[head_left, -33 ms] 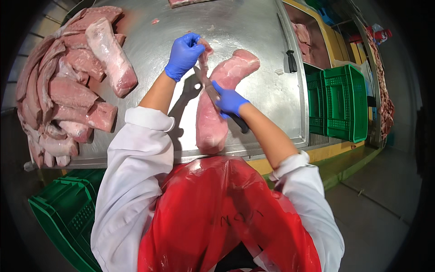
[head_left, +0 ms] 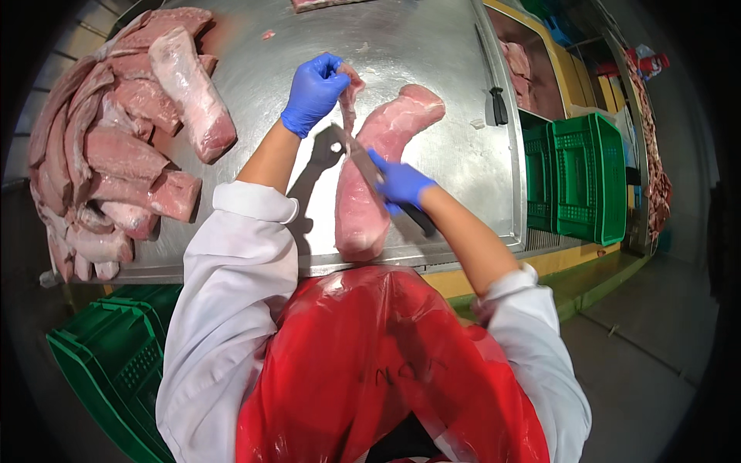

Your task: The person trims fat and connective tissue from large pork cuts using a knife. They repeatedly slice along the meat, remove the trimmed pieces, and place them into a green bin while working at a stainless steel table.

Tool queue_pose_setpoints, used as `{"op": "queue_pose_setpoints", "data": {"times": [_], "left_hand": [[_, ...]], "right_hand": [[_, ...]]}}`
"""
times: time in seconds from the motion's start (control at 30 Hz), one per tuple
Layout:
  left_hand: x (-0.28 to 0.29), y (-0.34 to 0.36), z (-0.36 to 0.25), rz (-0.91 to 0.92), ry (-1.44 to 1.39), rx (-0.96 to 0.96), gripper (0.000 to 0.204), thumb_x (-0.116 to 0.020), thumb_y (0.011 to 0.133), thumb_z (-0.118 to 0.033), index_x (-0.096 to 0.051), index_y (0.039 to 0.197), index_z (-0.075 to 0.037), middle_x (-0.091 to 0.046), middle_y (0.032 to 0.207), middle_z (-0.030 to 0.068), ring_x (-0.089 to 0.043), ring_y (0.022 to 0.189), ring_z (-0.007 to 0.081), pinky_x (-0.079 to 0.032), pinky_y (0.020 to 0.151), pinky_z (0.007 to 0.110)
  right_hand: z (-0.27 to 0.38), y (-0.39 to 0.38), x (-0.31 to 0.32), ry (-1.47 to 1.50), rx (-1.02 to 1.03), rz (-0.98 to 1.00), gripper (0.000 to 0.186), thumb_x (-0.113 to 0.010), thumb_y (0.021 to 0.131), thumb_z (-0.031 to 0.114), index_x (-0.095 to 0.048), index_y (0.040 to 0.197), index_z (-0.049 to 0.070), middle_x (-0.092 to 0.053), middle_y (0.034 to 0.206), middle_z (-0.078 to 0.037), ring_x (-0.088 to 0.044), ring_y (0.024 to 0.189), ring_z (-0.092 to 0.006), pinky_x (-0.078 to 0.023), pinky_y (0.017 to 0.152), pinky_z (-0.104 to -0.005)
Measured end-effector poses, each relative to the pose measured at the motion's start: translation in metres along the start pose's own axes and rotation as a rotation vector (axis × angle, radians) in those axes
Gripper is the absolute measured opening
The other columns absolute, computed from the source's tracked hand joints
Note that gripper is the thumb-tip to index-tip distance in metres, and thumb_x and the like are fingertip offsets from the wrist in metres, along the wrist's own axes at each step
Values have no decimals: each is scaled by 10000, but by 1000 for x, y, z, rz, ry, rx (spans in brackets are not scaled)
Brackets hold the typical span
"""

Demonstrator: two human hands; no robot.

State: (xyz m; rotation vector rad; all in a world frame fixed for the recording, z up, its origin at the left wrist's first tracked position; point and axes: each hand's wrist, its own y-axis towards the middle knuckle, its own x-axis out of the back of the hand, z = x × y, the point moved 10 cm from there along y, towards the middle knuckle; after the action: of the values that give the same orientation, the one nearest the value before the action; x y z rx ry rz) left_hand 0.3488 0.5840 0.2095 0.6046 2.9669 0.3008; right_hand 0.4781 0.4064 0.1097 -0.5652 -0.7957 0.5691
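A long pink meat loin (head_left: 361, 210) lies on the steel table in front of me, its far end bent to the right. My left hand (head_left: 312, 92), in a blue glove, pinches a thin strip of trimmed meat (head_left: 351, 96) and holds it up beside the loin's left edge. The strip hangs down to the blade. In my right hand (head_left: 401, 184), also gloved in blue, is a knife (head_left: 360, 158), its dark handle in my fist. The blade lies across the loin, its tip pointing far left under the strip.
Several meat loins (head_left: 131, 158) are heaped on the table's left. A second knife (head_left: 498, 106) with a black handle rests by the right rim. Green crates (head_left: 590, 177) stand at the right, and another green crate (head_left: 108, 363) is low at the left. Meat fills a bin (head_left: 532, 58) at far right.
My right hand has drawn the knife slightly back toward me and to the right. The left hand keeps its hold on the strip, almost unmoved.
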Motion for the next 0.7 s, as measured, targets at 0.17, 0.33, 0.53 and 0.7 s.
{"op": "queue_pose_setpoints", "data": {"times": [0.17, 0.33, 0.53, 0.7], "left_hand": [[16, -42, -73, -88, -25, -77, 83, -549, 850, -4, -608, 896, 31, -726, 842, 120, -658, 744, 120, -524, 677, 262], [9, -128, -126, -197, 2, -69, 88, -526, 869, 24, -592, 924, 42, -712, 842, 121, -676, 756, 159, -547, 713, 273], [70, -300, -180, -645, 82, -110, 158, -669, 827, -9, -600, 969, 7, -617, 1003, 68, -593, 934, 162, -460, 879, 310], [88, -433, -172, -860, 349, 121, 74, -623, 873, -42, -596, 933, -8, -680, 920, 92, -631, 838, 169, -484, 814, 295]], "right_hand": [[-4, -90, -25, 98, 17, 128, 776, -479, 920, 97, -108, 1602, 119, -681, 743, -194, -679, 565, -257, -577, 631, -376], [20, -41, -48, 39, 104, 134, 781, -465, 915, 77, -92, 1601, 108, -660, 696, -181, -668, 549, -234, -569, 595, -374], [-14, -103, -58, 229, 123, 376, 807, -498, 933, 42, -118, 1607, 272, -678, 821, -140, -675, 600, -171, -601, 591, -317], [-81, -59, 17, 196, 162, 57, 769, -566, 930, 99, -236, 1586, 325, -674, 802, -112, -626, 593, -132, -550, 550, -296]]}}
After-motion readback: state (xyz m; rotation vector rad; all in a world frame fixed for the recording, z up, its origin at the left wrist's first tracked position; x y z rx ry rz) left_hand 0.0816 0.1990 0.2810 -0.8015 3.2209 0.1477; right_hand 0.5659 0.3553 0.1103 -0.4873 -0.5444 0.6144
